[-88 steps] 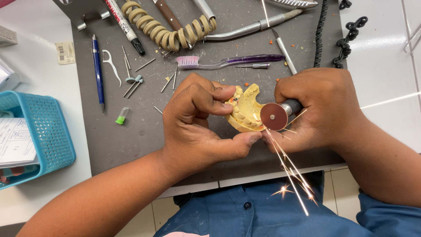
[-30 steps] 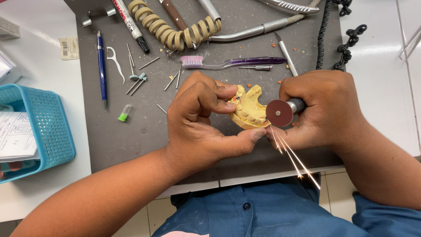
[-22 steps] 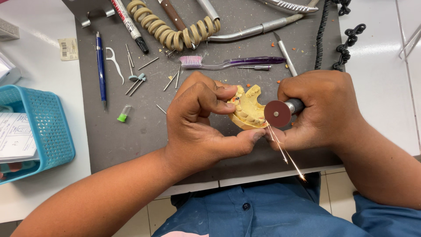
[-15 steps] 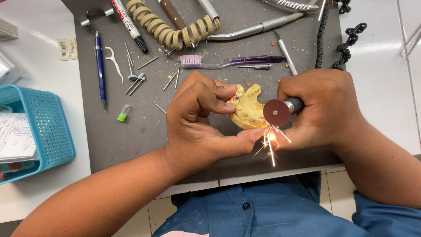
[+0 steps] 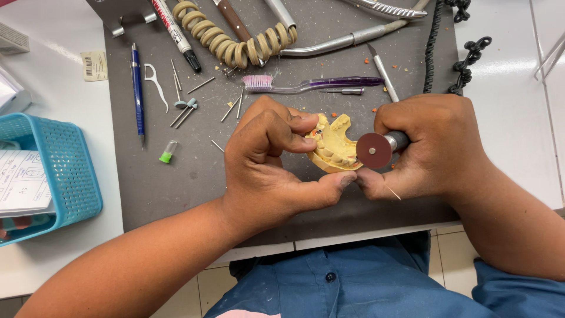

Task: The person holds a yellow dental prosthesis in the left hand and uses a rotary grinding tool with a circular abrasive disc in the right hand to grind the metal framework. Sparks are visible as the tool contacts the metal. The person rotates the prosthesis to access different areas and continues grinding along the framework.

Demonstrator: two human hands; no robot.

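Head view: left hand (image 5: 265, 168) pinches a yellow dental cast (image 5: 332, 144) near the grey mat's (image 5: 176, 182) front edge; right hand (image 5: 432, 147) grips a handpiece, its red disc (image 5: 374, 150) touching the cast; toothbrush (image 5: 312, 85) beyond; coiled hose (image 5: 235, 44) at the far edge.

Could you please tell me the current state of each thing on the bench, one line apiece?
Yellow plaster dental cast: held in left hand.
Dark red grinding disc: at the cast's edge, on the tool gripped by right hand; no sparks.
Purple toothbrush: lying flat.
Blue plastic basket: holding papers.
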